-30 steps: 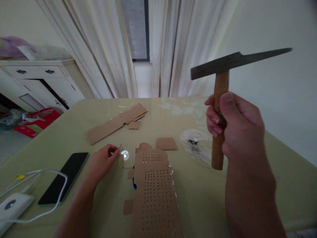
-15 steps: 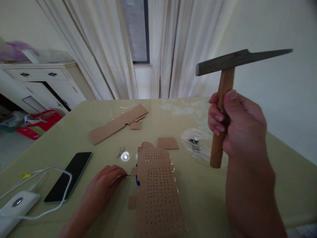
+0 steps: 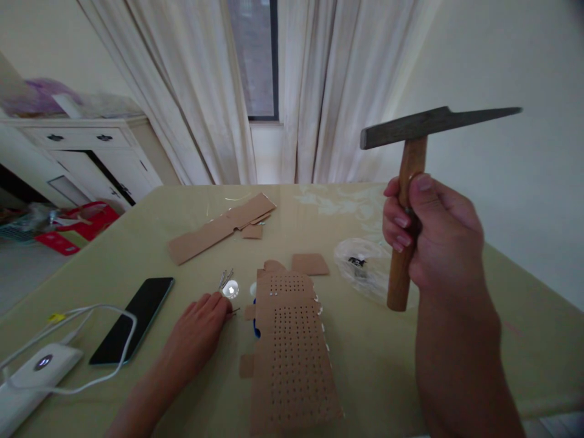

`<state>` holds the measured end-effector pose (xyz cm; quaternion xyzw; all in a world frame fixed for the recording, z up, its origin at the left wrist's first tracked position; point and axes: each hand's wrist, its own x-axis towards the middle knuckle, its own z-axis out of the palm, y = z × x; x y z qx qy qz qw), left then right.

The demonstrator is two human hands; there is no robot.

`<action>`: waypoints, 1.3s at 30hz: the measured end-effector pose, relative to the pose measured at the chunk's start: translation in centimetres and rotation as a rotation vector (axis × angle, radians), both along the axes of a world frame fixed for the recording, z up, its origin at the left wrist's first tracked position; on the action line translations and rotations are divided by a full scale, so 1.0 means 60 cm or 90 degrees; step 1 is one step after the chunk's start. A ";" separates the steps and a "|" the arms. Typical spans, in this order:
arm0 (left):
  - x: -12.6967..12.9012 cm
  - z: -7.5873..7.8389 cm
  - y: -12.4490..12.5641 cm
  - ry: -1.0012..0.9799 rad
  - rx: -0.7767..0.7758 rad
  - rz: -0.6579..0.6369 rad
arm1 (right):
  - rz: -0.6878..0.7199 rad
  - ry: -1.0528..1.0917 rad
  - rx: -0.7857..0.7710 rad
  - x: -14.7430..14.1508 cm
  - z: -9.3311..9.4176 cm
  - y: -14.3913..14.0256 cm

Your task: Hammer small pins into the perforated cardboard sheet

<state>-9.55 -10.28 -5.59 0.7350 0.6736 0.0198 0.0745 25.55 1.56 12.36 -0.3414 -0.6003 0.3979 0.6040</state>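
Head view: right hand (image 3: 438, 243) clenches the hammer (image 3: 406, 201) mid-handle above the counter (image 3: 365, 340); head-heavy, rigid. Left hand (image 3: 201, 331) pinches a thin nail (image 3: 233, 312) beside the perforated cardboard (image 3: 289, 353).

left hand (image 3: 201, 325): bare, no sleeve | right hand (image 3: 438, 240): bare, no rings, short nails

you're at a pale green table (image 3: 137, 243) in a dim room. sheer white curtains (image 3: 319, 91) hang either side of a narrow dark window (image 3: 253, 58). there's a white dresser (image 3: 86, 152) off to your left and a plain cream wall (image 3: 524, 194) on your right.
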 end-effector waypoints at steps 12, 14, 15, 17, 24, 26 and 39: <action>-0.022 -0.011 0.100 -0.037 0.130 0.214 | -0.002 -0.007 -0.026 -0.004 -0.002 0.000; -0.019 -0.020 0.096 -0.018 0.135 0.197 | 0.020 0.012 -0.030 -0.006 -0.004 0.003; -0.019 -0.021 0.094 -0.010 0.137 0.193 | 0.031 0.010 -0.029 -0.007 -0.006 0.005; -0.019 -0.021 0.092 0.002 0.134 0.199 | 0.044 -0.012 -0.021 -0.009 -0.009 0.008; -0.014 -0.015 0.094 -0.031 0.135 0.209 | 0.008 -0.064 -0.012 -0.018 -0.010 0.009; -0.013 -0.013 0.094 -0.045 0.142 0.210 | -0.003 -0.072 -0.009 -0.019 -0.009 0.007; 0.081 0.056 0.074 -0.606 0.203 0.170 | 0.045 -0.102 -0.077 -0.009 -0.009 -0.001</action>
